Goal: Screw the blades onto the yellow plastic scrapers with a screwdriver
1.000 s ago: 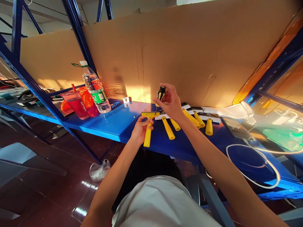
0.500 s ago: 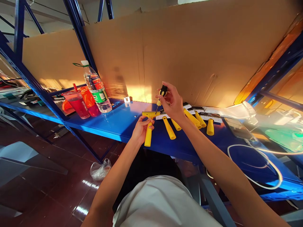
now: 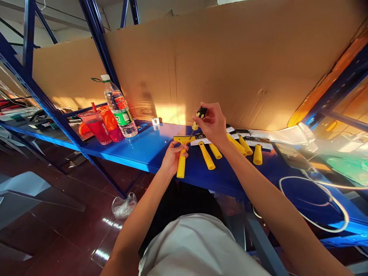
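Note:
My left hand [image 3: 172, 156] is closed around the neck of a yellow scraper [image 3: 181, 165], its handle pointing down toward me and its wide head away from me. In my right hand [image 3: 213, 122] is a screwdriver [image 3: 196, 125] with a black and yellow handle, tilted, its shaft pointing down at the right end of the scraper's head. Whether the tip sits in a screw is too small to tell. Right of the scraper, several yellow handles [image 3: 207, 156] lie on the blue table [image 3: 143, 153], some partly behind my right forearm.
A water bottle [image 3: 123, 115] and a red drink cup [image 3: 96, 128] stand at the left by a blue post. Flat packages [image 3: 260, 143] lie behind the handles. A white cable [image 3: 345, 214] loops at the right. Cardboard [image 3: 218, 65] walls off the back.
My right hand has leaned the screwdriver over a little more to the right. My left hand keeps its hold on the scraper. The whole view has shifted slightly.

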The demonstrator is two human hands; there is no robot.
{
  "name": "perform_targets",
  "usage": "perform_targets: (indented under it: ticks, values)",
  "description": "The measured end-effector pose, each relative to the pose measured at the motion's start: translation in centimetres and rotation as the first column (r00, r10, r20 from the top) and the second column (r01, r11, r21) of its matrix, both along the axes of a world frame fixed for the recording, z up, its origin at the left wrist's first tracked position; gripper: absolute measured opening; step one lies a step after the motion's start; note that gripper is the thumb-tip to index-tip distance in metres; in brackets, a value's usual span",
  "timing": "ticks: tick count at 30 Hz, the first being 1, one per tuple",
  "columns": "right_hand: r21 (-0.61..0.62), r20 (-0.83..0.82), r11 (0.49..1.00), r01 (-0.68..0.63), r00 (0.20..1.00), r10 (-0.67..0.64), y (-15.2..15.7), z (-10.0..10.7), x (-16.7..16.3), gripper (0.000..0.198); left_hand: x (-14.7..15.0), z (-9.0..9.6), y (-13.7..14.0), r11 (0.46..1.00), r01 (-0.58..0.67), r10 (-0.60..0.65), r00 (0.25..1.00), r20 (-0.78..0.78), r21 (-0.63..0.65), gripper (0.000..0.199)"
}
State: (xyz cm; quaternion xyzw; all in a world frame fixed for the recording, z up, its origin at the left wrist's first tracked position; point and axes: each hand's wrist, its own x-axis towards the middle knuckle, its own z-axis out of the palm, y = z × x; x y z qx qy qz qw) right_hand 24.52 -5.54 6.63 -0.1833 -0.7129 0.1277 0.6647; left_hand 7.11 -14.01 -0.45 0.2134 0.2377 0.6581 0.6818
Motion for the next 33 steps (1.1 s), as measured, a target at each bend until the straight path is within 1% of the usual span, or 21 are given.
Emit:
perform_targets:
  ticks: [2, 5, 9, 11, 15, 17, 19, 21, 23, 26, 28, 30, 33]
  values:
    - [0.002, -0.009, 0.998, 0.057, 0.998, -0.057, 0.2, 0.0, 0.1, 0.060, 0.0, 0.0, 0.0, 1.000, 0.003, -0.003, 1.000, -0.002, 0.002, 0.052]
    - [0.018, 0.029, 0.997, 0.081, 0.996, -0.082, -0.3, 0.3, 0.3, 0.056, 0.0, -0.1, 0.0, 1.000, 0.005, -0.005, 1.000, -0.004, 0.011, 0.051]
    - [0.023, 0.092, 1.000, -0.020, 0.996, 0.018, -1.2, 0.6, 0.2, 0.053, 0.0, -0.1, 0.1, 1.000, 0.002, -0.002, 1.000, -0.005, 0.019, 0.050]
    - [0.012, 0.095, 0.999, -0.048, 0.994, 0.047, -1.2, 0.5, 0.1, 0.054, 0.1, -0.1, 0.1, 1.000, -0.005, 0.005, 1.000, -0.001, 0.010, 0.051]
    - [0.055, 0.020, 0.997, 0.048, 0.999, -0.049, -0.5, 0.3, 0.3, 0.055, 0.1, 0.0, 0.0, 1.000, -0.005, 0.005, 1.000, 0.000, -0.003, 0.051]
    - [0.075, 0.007, 0.995, 0.073, 0.997, -0.074, -0.4, 0.3, 0.4, 0.053, 0.1, 0.1, 0.0, 1.000, 0.001, -0.001, 1.000, -0.002, -0.005, 0.051]
    - [0.060, 0.032, 0.998, 0.036, 0.999, -0.038, -0.5, 0.4, 0.4, 0.050, 0.1, 0.2, -0.1, 1.000, 0.000, 0.000, 1.000, 0.001, -0.011, 0.051]
    - [0.019, 0.061, 0.999, -0.033, 0.998, 0.032, -0.7, 0.5, 0.3, 0.049, 0.1, 0.3, -0.1, 1.000, -0.008, 0.008, 1.000, 0.006, -0.019, 0.050]
    - [-0.010, 0.055, 0.998, -0.069, 0.996, 0.069, -0.7, 0.5, 0.3, 0.049, 0.1, 0.3, -0.1, 1.000, -0.013, 0.013, 1.000, 0.010, -0.024, 0.050]
    - [0.013, -0.002, 1.000, -0.014, 1.000, 0.014, -0.4, 0.4, 0.4, 0.050, 0.2, 0.4, -0.2, 1.000, -0.008, 0.008, 1.000, 0.009, -0.026, 0.050]
    - [0.031, -0.011, 0.999, 0.017, 1.000, -0.017, -0.3, 0.5, 0.5, 0.046, 0.2, 0.5, -0.2, 1.000, -0.004, 0.004, 1.000, 0.006, -0.025, 0.050]
    - [0.038, 0.012, 0.999, -0.001, 1.000, 0.001, -0.4, 0.6, 0.6, 0.040, 0.2, 0.5, -0.3, 1.000, -0.004, 0.005, 1.000, 0.006, -0.029, 0.050]
    - [0.041, 0.021, 0.996, -0.084, 0.996, 0.083, -0.6, 0.9, 0.5, 0.038, 0.2, 0.6, -0.3, 0.999, -0.005, 0.005, 1.000, 0.006, -0.032, 0.049]
